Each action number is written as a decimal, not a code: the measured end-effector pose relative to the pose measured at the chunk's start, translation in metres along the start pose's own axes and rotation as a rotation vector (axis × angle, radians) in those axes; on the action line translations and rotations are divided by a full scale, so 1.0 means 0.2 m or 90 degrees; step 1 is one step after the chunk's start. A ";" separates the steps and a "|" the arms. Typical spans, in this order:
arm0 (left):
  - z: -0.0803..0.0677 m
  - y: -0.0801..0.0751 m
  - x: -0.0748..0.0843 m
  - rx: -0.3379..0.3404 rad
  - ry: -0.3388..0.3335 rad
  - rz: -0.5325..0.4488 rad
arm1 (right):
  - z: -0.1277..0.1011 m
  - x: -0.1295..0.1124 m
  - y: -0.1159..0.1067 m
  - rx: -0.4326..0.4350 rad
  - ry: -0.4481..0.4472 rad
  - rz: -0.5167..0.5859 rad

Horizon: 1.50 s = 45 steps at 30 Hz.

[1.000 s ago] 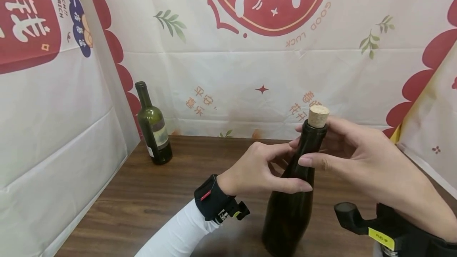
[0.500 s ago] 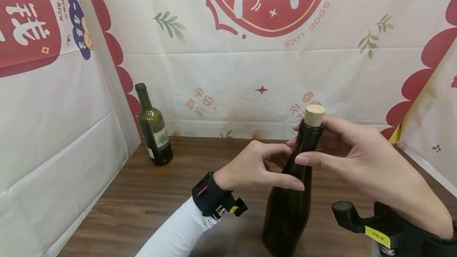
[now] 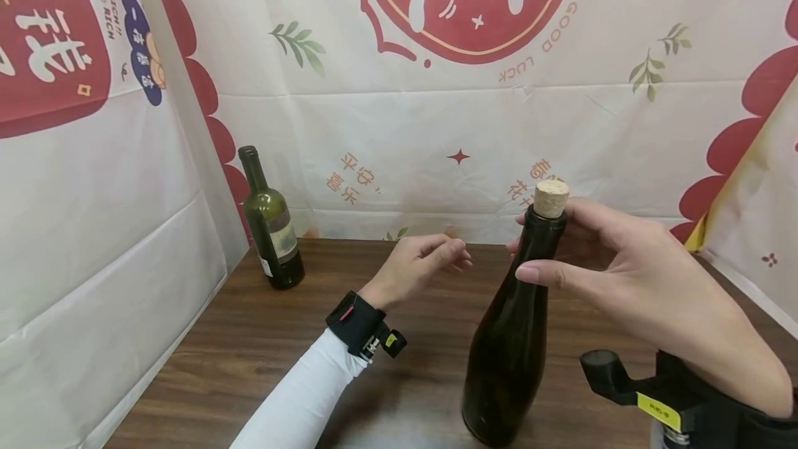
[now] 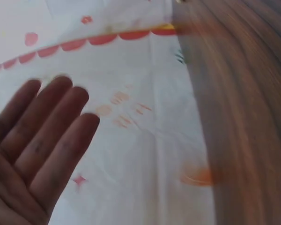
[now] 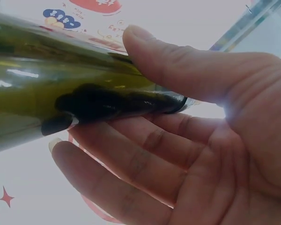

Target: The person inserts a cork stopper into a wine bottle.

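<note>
A dark green wine bottle (image 3: pixel 508 345) leans slightly to the right over the table, a pale cork (image 3: pixel 551 198) sticking up out of its mouth. Thumb and fingers of my right hand (image 3: pixel 636 276) hold its neck just below the lip. In the right wrist view, the thumb lies on one side of the green glass (image 5: pixel 47 70) and the fingers on the other. My left hand (image 3: pixel 408 269) is off to the left of the bottle, holding nothing. The left wrist view shows that hand (image 4: pixel 42 154) with its fingers stretched out.
A second, labelled green wine bottle (image 3: pixel 269 227) stands uncorked at the table's back left. White printed cloth (image 3: pixel 399 116) walls in the brown wooden table (image 3: pixel 237 345) at the back and both sides.
My left hand has come off the bottle and moved left, away from it. The right hand keeps holding the neck, and the cork sits about the same.
</note>
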State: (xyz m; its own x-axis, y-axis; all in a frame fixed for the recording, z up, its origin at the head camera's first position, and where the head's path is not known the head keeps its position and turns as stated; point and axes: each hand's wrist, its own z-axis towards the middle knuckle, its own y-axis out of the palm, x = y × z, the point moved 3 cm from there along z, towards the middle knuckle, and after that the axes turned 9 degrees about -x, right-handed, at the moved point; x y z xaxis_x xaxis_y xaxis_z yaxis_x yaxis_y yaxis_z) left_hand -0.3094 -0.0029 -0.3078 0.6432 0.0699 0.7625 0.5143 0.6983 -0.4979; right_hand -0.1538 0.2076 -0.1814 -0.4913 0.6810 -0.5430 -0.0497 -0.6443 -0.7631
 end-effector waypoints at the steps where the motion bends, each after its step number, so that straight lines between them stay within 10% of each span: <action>1: 0.00 -0.01 -0.03 0.020 -0.023 0.006 | 0.00 0.00 0.00 0.006 0.000 -0.001; 10: -0.04 -0.06 -0.18 0.143 -0.169 0.180 | 0.00 0.01 0.00 0.034 0.024 -0.036; 19: -0.07 -0.09 -0.35 0.170 -0.300 0.202 | 0.01 0.02 -0.01 0.042 0.038 -0.032; 45: -0.08 -0.08 -0.41 0.129 -0.315 0.203 | 0.10 0.19 -0.03 0.193 0.115 -0.032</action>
State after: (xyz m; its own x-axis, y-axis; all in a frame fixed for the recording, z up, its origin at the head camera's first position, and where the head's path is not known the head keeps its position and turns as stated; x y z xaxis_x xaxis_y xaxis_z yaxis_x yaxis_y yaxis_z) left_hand -0.3616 -0.0308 -0.3699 0.3831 0.5848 0.7150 0.1913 0.7070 -0.6808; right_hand -0.1899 0.2309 -0.1896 -0.3212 0.7476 -0.5812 -0.3387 -0.6639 -0.6668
